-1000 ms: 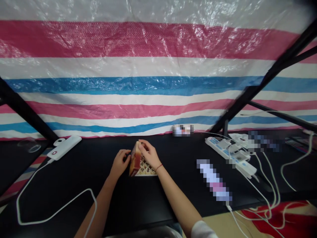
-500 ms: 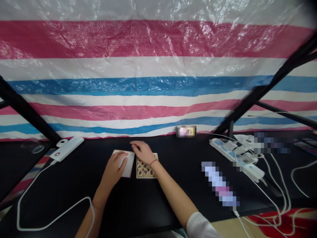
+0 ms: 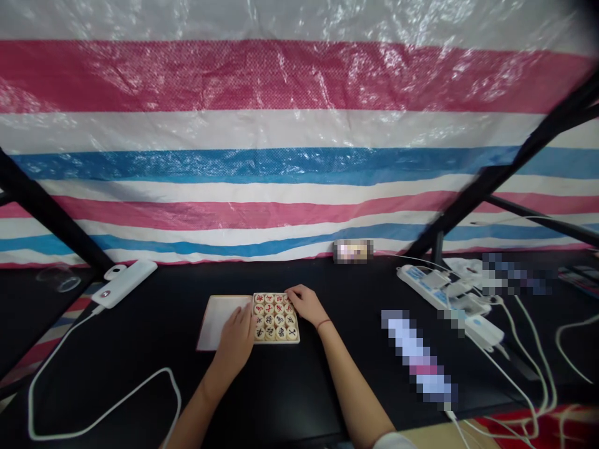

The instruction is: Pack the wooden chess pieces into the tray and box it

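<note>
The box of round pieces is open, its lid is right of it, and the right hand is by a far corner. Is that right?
No: the head view shows the lid lying left of the open box of round pieces. The right hand is by a far corner.

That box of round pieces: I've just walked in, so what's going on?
A person's right hand is at the far right corner of an open box on a black table. The left hand lies over the right side of the lid, along the box's left edge. Marked round pieces sit in rows inside the box.
</note>
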`<state>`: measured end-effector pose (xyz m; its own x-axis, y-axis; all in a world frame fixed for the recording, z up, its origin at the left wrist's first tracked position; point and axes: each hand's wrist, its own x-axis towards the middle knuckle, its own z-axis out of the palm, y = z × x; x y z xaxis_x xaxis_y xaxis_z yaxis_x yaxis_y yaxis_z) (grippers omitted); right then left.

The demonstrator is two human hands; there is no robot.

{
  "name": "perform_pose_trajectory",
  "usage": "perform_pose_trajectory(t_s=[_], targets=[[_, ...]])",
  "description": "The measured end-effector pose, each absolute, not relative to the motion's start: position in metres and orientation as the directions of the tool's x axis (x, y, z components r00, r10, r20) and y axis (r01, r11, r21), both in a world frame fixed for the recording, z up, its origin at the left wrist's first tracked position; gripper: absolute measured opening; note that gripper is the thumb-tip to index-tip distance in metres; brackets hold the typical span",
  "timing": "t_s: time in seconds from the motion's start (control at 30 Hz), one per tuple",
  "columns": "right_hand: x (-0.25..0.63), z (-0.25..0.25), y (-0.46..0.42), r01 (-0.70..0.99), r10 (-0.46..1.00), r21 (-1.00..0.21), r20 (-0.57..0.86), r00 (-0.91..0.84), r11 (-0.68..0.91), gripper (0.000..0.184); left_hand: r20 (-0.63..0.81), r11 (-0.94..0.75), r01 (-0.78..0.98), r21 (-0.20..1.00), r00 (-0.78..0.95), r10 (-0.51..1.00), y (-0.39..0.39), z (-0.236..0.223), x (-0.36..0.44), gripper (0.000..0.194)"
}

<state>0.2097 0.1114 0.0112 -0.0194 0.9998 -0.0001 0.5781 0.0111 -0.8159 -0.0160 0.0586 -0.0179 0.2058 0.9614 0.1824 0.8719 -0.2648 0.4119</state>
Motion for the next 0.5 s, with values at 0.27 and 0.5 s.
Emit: perform_pose_trajectory(t_s=[0.27, 0.5], targets=[[0.213, 0.003, 0.116, 0.345, 0.978, -0.927, -0.187, -0.090, -0.145, 0.036, 0.147, -0.190, 0.939, 0.288, 0.153, 0.977, 0.085, 0.024, -0.011, 0.043], [0.214, 0.000, 0.118, 0.242, 0.976, -0.959, -0.181, -0.118, -0.149, 0.031, 0.124, -0.205, 0.959, 0.194, 0.183, 0.975, 0.097, 0.039, -0.002, 0.028]])
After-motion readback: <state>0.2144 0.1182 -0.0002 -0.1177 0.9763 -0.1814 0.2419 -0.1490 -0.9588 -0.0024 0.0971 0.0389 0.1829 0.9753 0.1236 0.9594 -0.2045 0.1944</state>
